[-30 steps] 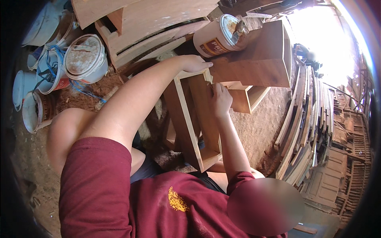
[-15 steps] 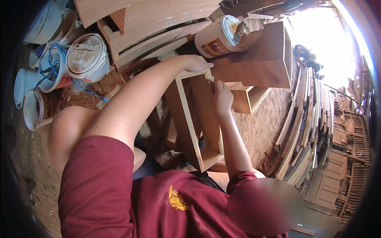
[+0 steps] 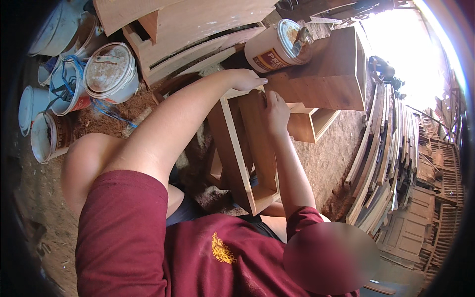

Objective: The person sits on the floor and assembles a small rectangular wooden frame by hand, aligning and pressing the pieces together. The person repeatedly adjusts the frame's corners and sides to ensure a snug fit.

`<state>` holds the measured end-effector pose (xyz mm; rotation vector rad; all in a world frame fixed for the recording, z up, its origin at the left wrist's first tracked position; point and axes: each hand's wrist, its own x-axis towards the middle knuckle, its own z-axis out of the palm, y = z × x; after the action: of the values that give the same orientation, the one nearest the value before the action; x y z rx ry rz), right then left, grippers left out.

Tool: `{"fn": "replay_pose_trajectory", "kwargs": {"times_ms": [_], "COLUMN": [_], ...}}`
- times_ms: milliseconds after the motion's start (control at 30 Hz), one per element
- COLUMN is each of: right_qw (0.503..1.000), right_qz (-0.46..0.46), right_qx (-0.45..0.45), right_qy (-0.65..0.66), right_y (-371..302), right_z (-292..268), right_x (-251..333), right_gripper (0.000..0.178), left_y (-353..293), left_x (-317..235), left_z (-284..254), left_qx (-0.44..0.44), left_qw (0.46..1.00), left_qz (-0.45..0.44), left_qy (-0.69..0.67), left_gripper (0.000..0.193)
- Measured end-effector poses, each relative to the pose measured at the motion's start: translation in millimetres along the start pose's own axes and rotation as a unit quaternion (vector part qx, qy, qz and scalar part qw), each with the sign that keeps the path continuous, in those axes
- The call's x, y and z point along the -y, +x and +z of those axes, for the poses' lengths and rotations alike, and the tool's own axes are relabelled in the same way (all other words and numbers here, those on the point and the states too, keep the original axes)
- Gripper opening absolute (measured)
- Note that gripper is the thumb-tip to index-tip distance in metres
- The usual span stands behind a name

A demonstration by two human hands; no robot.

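Note:
A light wooden drawer frame [image 3: 230,143] stands tilted on end in front of me, its far end toward a bucket. My left hand [image 3: 246,79] grips the far end of this frame from above, with the thumb side showing and most fingers hidden. Close to the frame's far right corner, my right hand [image 3: 276,114] is closed with its fingertips at the edge. Something small and pale shows between the hands at that corner; what the right fingers hold is too small to make out.
A white bucket [image 3: 264,49] with a crusted lid stands beyond the frame, beside a wooden box [image 3: 316,72]. Another open wooden box [image 3: 311,123] sits below it. Several paint buckets [image 3: 109,72] are at left, stacked planks [image 3: 371,153] at right, and a wooden cabinet [image 3: 198,32] at the back.
My right hand has shifted slightly away from me, up along the frame's edge toward the far corner. The left hand and the drawer frame stay nearly in place.

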<state>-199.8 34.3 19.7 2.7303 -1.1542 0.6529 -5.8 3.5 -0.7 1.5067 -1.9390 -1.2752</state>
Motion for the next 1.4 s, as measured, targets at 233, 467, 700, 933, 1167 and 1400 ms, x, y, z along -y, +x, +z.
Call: {"fn": "replay_pose_trajectory", "kwargs": {"times_ms": [233,467,700,933,1167,1400], "right_qw": [1.000,0.999,1.000,1.000,0.999,0.999], "right_qz": [0.006,0.025,-0.003,-0.005,-0.006,0.037], "right_qx": [0.011,0.033,0.027,0.005,-0.031,0.027], "right_qy": [-0.026,-0.016,-0.008,-0.027,0.022,-0.013], "right_y": [-8,-85,-62,-11,16,-14], "right_z": [0,-35,-34,-2,0,-6], "right_x": [-10,-17,-8,-8,8,-5], "right_gripper": [0.023,0.026,0.025,0.024,0.022,0.026], "left_y": [-2,1,-3,-4,-10,-3], "left_x": [-6,-1,-1,-6,-9,0], "left_z": [-2,1,0,-5,-9,3], "left_qx": [0.015,0.016,0.012,0.026,0.031,-0.023], "left_qw": [1.000,1.000,1.000,0.999,1.000,1.000], "left_qz": [-0.002,0.001,0.006,0.001,-0.005,-0.017], "left_qy": [0.005,-0.008,-0.003,0.021,0.004,-0.003], "left_gripper": [0.069,0.068,0.067,0.066,0.067,0.068]}}
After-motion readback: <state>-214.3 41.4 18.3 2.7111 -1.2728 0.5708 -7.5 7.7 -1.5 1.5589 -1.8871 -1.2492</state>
